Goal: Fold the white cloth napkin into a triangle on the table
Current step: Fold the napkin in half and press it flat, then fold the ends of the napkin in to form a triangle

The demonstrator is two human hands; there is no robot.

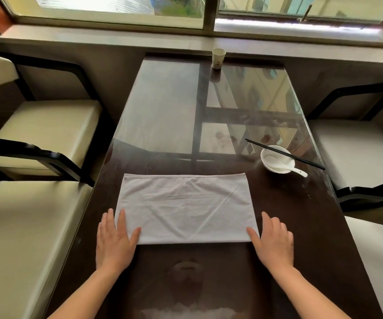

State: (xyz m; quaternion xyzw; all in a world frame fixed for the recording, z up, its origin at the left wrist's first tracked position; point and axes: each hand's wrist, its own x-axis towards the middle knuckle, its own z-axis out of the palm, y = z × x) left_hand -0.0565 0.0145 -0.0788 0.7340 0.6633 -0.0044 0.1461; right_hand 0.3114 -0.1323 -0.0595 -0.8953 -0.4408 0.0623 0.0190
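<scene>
A white cloth napkin [185, 209], folded into a rectangle, is laid flat on the near part of the dark glass-topped counter [162, 100]. Its near corners are flanked by the left hand [113, 241] and right hand [274, 242], both spread flat with fingers apart, gripping nothing, thumbs touching the cloth.

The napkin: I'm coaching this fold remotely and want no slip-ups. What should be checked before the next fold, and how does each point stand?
1. Napkin lies flat as a rectangle: ok, only light creases.
2. Folded near edge straight: ok.
3. Left hand at the near left corner: ok, fingers lie on the cloth.
4. Right hand at the near right corner: ok, thumb touches the cloth.
5. Bowl and chopsticks apart from the cloth: ok.
6. Layers aligned underneath: cannot tell.
</scene>
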